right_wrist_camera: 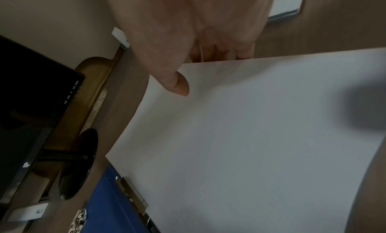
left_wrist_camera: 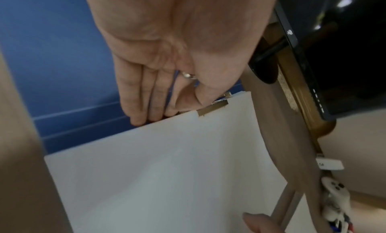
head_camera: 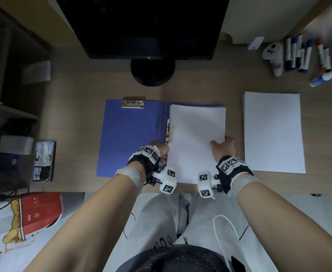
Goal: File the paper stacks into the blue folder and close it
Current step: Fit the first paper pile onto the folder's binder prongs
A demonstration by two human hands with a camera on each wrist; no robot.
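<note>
Head view shows the blue folder lying open and flat on the wooden desk, with a silver clip at the top of its left panel. One paper stack lies on the folder's right panel, its left edge against the spring clamp beside the spine. The left hand sits at that left edge, near the lower end of the clamp. In the left wrist view its fingers are straight and together, tips pressing down at the paper's edge where it meets the blue spine, and the thumb lies on the metal clamp bar; nothing is curled round the paper. The right hand is on the stack's right edge. In the right wrist view its thumb lies on top of the sheet near the corner while the fingers go under the edge, so it pinches the stack between thumb and fingers. A second paper stack lies on the desk to the right of the folder, apart from both hands. Behind the folder stands a dark monitor on a round base; markers lie at the far right, and a phone at the left
</note>
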